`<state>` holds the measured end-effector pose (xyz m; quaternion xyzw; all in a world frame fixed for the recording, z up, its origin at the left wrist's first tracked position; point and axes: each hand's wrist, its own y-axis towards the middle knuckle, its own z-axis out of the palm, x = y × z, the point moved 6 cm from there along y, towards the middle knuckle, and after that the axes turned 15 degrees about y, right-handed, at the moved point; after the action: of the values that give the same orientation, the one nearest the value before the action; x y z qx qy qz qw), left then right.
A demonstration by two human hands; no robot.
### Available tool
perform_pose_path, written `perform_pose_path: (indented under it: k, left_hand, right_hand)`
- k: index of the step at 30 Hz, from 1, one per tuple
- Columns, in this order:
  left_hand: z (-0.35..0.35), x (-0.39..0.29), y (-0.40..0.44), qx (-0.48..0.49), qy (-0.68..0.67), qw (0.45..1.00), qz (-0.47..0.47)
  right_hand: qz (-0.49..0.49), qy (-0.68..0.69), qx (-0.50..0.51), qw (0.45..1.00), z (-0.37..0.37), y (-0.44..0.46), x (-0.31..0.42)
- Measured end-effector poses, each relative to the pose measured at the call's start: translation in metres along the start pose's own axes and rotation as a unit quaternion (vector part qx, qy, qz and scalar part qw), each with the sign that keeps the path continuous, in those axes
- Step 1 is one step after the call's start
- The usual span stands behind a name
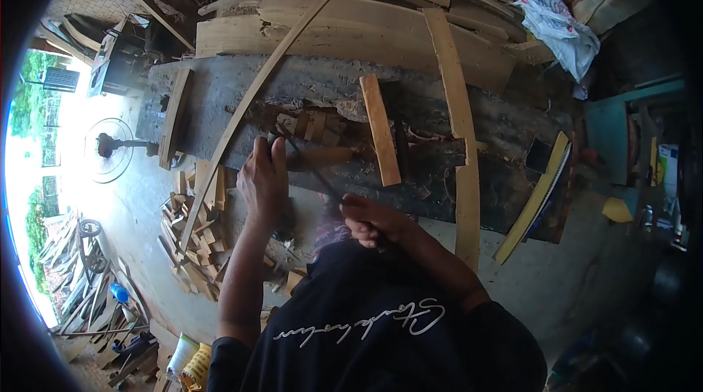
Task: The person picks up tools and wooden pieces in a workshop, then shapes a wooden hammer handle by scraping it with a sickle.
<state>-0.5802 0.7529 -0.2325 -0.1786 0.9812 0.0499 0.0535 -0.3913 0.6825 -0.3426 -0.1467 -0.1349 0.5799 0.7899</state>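
The fingers of my right hand (373,220) are curled tight around the near end of a long dark tool (315,169). Held by that end, it leaves most of its length free, slanting away from my knuckles, up and to the left over the slab bench (212,84); I judge the grip is placed there for reach and steering.

My left hand (261,181) is further out, its fingers bent and the thumb close beside them, right by the tool's far tip. Whether those fingers pinch something or just rest, I cannot tell; the back of the hand hides it. Having it there probably serves to steady things near the tip.

Just right of my left thumb lies a short piece of wood (329,155), passing under the line of the tool. Beyond it, ahead of my fingertips, more wood bits (315,125) sit in a rough hollow of the slab, which perhaps stops them sliding.

Further right, forward of my right fingers, an orange-brown block (381,132) lies across the hollow, likely bridging it. A long strip (271,73) runs slantwise past the left side of my left hand, and a long board (450,77) crosses the bench well to the right of my right hand; both overhang the near edge, seemingly because they are longer than the bench is deep.
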Motion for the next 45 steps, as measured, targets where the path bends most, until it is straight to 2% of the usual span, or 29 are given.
perform_pose_path:
  k: [4, 6, 8, 9, 11, 12, 14, 15, 18, 19, 21, 24, 25, 28, 29, 31, 36, 38, 42, 45]
  left_hand:
    - [-0.003, 0.002, -0.001, -0.03, -0.003, 1.0, -0.007]
    - [0.001, 0.007, 0.0, 0.004, 0.015, 1.0, -0.024]
    - [0.003, 0.01, 0.002, 0.038, 0.018, 0.999, -0.031]
    - [0.008, 0.016, 0.001, 0.039, 0.019, 0.999, -0.031]
    - [0.008, 0.022, 0.003, -0.04, 0.04, 0.998, -0.007]
    - [0.006, 0.024, 0.003, -0.042, 0.039, 0.998, -0.008]
    - [0.01, 0.025, 0.007, 0.009, -0.022, 0.999, -0.023]
    - [0.009, 0.022, 0.009, 0.017, -0.023, 0.999, -0.025]
    - [0.007, 0.023, 0.014, 0.026, -0.021, 0.998, -0.046]
    - [0.01, 0.026, 0.018, 0.015, -0.029, 0.999, -0.031]
    - [0.009, 0.029, 0.025, -0.027, -0.024, 0.999, -0.001]
    - [0.015, 0.036, 0.029, -0.025, -0.035, 0.999, -0.011]
    - [0.017, 0.036, 0.032, -0.022, -0.037, 0.999, -0.011]
    - [0.017, 0.036, 0.033, 0.0, -0.017, 1.0, -0.02]
    - [0.016, 0.037, 0.036, -0.001, -0.006, 1.0, -0.014]
    - [0.013, 0.042, 0.041, -0.011, 0.02, 1.0, -0.014]
    - [0.022, 0.05, 0.046, 0.004, 0.008, 1.0, -0.019]
    - [0.024, 0.057, 0.048, 0.009, 0.004, 1.0, -0.015]
    - [0.034, 0.079, 0.052, 0.0, -0.021, 0.999, -0.034]
    - [0.04, 0.087, 0.055, 0.014, -0.019, 0.998, -0.054]
  right_hand:
    - [-0.006, 0.074, -0.026, 0.997, -0.042, 0.009, 0.003]
    - [0.009, 0.036, 0.024, 0.999, -0.014, 0.008, -0.003]
    - [0.003, -0.027, 0.028, 0.999, 0.017, 0.003, -0.003]
    - [0.003, -0.026, 0.029, 0.999, 0.006, 0.005, -0.005]
    - [-0.022, 0.059, 0.021, 0.998, -0.021, 0.017, 0.003]
    - [-0.022, 0.056, 0.022, 0.998, -0.027, 0.019, 0.001]
    - [-0.014, 0.073, 0.002, 0.997, -0.038, 0.022, 0.001]
    - [0.005, 0.078, 0.032, 0.996, -0.018, 0.02, -0.001]
    - [-0.005, -0.038, 0.055, 0.998, 0.016, 0.021, -0.007]
    - [-0.007, -0.041, 0.057, 0.997, 0.004, 0.026, -0.006]
    - [-0.012, 0.113, 0.025, 0.993, -0.04, 0.039, -0.003]
    - [-0.038, 0.12, 0.061, 0.99, -0.029, 0.039, 0.007]
    - [-0.014, 0.111, 0.055, 0.992, -0.015, 0.036, 0.003]
    - [-0.033, -0.006, 0.001, 0.999, 0.009, 0.038, -0.004]
    - [-0.035, -0.008, 0.002, 0.999, -0.004, 0.042, -0.002]
    - [-0.044, 0.142, 0.06, 0.987, -0.037, 0.053, 0.005]
    - [-0.013, 0.142, 0.06, 0.988, 0.005, 0.056, -0.009]
    - [-0.02, 0.055, 0.042, 0.997, 0.016, 0.062, -0.012]
    - [-0.002, 0.165, 0.076, 0.983, -0.009, 0.075, -0.011]
    - [-0.021, 0.065, 0.042, 0.997, 0.007, 0.077, -0.016]
